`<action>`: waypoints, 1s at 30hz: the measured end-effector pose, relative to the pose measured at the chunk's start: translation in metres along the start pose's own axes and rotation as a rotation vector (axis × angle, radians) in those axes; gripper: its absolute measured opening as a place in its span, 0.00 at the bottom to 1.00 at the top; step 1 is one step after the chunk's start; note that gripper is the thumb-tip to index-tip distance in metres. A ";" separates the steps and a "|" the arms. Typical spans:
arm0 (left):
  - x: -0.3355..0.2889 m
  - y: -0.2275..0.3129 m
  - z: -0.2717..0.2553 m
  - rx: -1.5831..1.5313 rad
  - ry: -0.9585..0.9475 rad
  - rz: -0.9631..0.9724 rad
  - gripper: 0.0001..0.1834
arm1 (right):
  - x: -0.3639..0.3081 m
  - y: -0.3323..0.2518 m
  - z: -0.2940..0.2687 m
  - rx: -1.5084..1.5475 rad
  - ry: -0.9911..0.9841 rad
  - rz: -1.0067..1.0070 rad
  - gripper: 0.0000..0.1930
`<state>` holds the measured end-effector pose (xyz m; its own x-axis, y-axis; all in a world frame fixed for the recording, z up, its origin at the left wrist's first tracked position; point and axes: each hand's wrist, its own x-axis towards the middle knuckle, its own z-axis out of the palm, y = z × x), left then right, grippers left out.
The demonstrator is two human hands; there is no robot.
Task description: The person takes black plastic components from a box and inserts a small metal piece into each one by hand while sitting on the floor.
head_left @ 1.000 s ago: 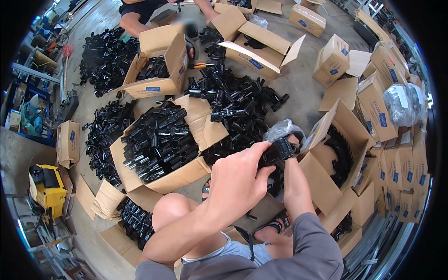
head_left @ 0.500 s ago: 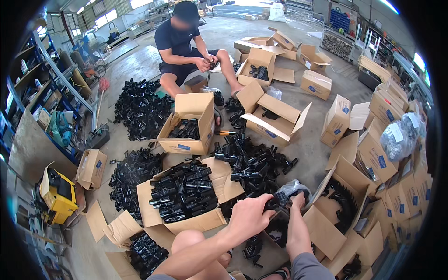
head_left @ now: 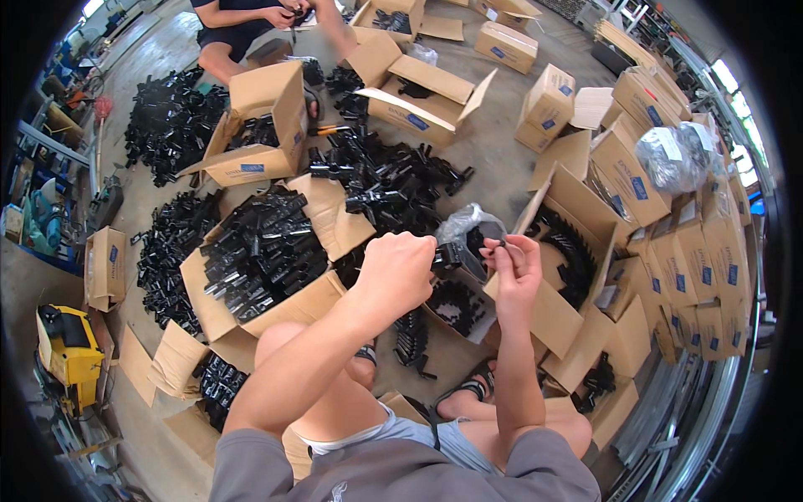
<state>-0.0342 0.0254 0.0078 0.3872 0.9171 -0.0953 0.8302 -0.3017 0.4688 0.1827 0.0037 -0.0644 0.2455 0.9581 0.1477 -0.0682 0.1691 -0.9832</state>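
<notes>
My left hand (head_left: pixel 395 272) is closed around a black tubular fitting (head_left: pixel 450 256), whose end sticks out past the fingers on the right. A small dark piece (head_left: pixel 501 243) is pinched between the thumb and fingertips of my right hand (head_left: pixel 517 268); its kind is too small to make out. Just behind the hands lies a clear plastic bag (head_left: pixel 458 226) with dark contents. Below the bag, between the hands, a small box (head_left: pixel 478 333) holds small black parts. The two hands are apart, both raised over this box.
An open carton (head_left: pixel 196 284) heaped with black fittings stands left, loose piles (head_left: pixel 389 171) beyond it. At right is an open carton (head_left: pixel 604 219) with rows of black parts, then stacked cartons (head_left: pixel 698 259). Opposite, a co-worker (head_left: pixel 242 25) sits handling a part.
The view has tilted down, so the scene sits higher. My right hand has drawn away from the bag and now shows a pinched small piece. My left hand still holds its fitting.
</notes>
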 end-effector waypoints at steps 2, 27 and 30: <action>-0.006 -0.001 0.008 0.060 -0.003 0.054 0.15 | -0.010 -0.026 0.014 -0.209 -0.125 -0.148 0.09; -0.021 -0.002 0.021 0.017 0.015 0.162 0.08 | -0.031 -0.031 0.035 -0.799 -0.423 -0.618 0.05; -0.020 -0.001 0.021 0.015 0.028 0.161 0.08 | -0.032 -0.034 0.035 -0.787 -0.427 -0.608 0.06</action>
<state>-0.0344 0.0016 -0.0097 0.5043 0.8635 0.0050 0.7644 -0.4491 0.4627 0.1438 -0.0243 -0.0317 -0.3392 0.7911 0.5091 0.6287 0.5932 -0.5028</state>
